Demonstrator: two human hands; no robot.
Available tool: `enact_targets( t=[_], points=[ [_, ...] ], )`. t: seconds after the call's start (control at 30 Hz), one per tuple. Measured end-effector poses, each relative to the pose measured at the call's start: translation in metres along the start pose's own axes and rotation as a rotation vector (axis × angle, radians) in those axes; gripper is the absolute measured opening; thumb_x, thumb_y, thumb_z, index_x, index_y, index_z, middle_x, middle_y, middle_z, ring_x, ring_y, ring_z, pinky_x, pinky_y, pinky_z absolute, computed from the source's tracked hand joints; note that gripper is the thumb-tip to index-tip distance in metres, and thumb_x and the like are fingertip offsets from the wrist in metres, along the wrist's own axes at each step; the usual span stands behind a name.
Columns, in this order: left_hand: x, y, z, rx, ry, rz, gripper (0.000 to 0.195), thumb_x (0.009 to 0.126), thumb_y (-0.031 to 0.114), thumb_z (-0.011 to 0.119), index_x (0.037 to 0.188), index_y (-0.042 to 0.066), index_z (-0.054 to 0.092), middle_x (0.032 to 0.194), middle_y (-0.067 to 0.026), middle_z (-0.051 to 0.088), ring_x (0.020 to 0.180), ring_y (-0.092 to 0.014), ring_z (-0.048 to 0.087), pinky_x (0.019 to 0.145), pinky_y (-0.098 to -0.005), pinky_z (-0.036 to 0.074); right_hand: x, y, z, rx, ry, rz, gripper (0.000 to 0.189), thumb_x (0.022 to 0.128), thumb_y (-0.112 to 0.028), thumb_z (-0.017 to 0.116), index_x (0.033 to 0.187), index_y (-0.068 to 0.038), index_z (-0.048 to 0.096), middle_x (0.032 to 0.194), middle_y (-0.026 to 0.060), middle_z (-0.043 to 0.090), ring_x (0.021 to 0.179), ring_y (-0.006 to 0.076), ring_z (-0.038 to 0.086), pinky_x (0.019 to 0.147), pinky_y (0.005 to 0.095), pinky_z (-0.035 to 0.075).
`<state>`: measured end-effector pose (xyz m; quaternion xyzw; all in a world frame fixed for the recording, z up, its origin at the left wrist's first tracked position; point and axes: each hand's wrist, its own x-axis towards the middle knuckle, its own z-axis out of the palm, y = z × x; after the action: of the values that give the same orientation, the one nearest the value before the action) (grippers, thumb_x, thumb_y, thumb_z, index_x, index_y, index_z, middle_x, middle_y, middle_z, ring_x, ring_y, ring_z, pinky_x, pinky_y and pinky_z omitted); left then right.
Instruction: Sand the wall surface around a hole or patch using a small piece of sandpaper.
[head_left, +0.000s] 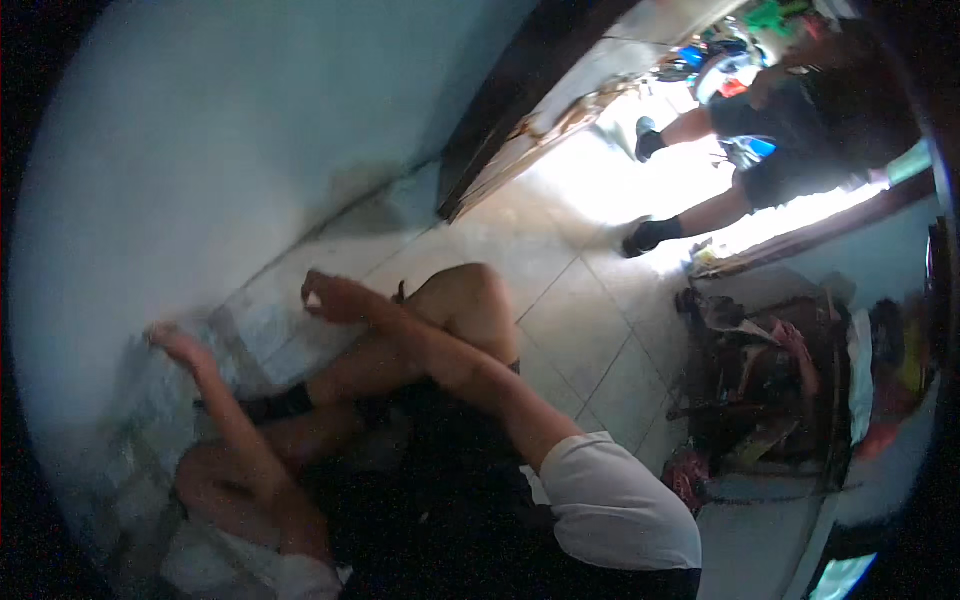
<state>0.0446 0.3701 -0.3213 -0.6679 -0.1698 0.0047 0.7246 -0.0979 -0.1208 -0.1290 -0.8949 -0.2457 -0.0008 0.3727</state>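
Observation:
My right hand (334, 298) hovers in front of my raised knee. Its fingers are curled, with a small pale gap between thumb and fingers; whether something thin is held there is too blurred to tell. Close to the pale wall (187, 150), my left hand (178, 346) reaches out on the other side of my crossed legs (472, 307). Its fingertips are dim, and I cannot tell if they hold anything. Below the left hand lies a hazy, translucent heap (142, 450), perhaps clear plastic, in shadow.
Pale floor tiles (577, 322) stretch away on the right. Beyond a dark wooden door frame (517, 112), a person in shorts and dark socks (795, 135) sits in the bright doorway. A dark wooden piece of furniture (780, 375) with cloths on it stands against the right wall.

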Motion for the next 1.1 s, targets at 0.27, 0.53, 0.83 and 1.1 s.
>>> enact_targets(
  t=[0.27,0.53,0.83,1.1],
  points=[
    [-0.055,-0.202,-0.165,-2.153,-0.513,-0.503,0.068,0.106,0.051,0.024,0.154,0.002,0.026,0.157,-0.0242,0.029,0.144,-0.035,0.033,0.119,-0.0483,0.026,-0.017,0.022,-0.037,-0.015,-0.105,0.097,0.022,0.092,-0.028,0.067,0.102,-0.01,0.059,0.108,0.0169,0.052,0.095,0.0389,0.061,0.079,0.0516,0.05],
    [-0.043,-0.135,-0.177,-2.899,-0.26,-0.645,0.066,0.108,0.046,0.025,0.156,0.0,0.02,0.16,-0.0256,0.025,0.145,-0.033,0.033,0.117,-0.0379,0.027,-0.015,0.021,-0.042,-0.024,-0.115,0.113,0.024,0.093,-0.028,0.066,0.103,-0.008,0.061,0.109,0.0161,0.053,0.094,0.0378,0.063,0.08,0.0505,0.05],
    [-0.025,-0.058,-0.138,-2.453,0.302,-0.687,0.042,0.108,0.019,0.032,0.136,-0.011,0.039,0.137,-0.0304,0.045,0.125,-0.036,0.05,0.109,-0.0396,0.039,-0.027,0.038,-0.046,-0.003,-0.076,0.166,0.023,0.092,-0.028,0.066,0.103,-0.009,0.06,0.113,0.0148,0.053,0.09,0.0385,0.063,0.078,0.0504,0.051],
    [-0.014,-0.086,-0.163,-2.24,0.349,-0.69,0.054,0.11,0.029,0.019,0.139,-0.013,0.036,0.145,-0.0368,0.037,0.136,-0.047,0.038,0.114,-0.0486,0.032,-0.022,0.028,-0.045,-0.005,-0.079,0.154,0.023,0.092,-0.027,0.067,0.102,-0.008,0.061,0.112,0.0158,0.054,0.095,0.0369,0.063,0.081,0.0493,0.051]
  ],
)
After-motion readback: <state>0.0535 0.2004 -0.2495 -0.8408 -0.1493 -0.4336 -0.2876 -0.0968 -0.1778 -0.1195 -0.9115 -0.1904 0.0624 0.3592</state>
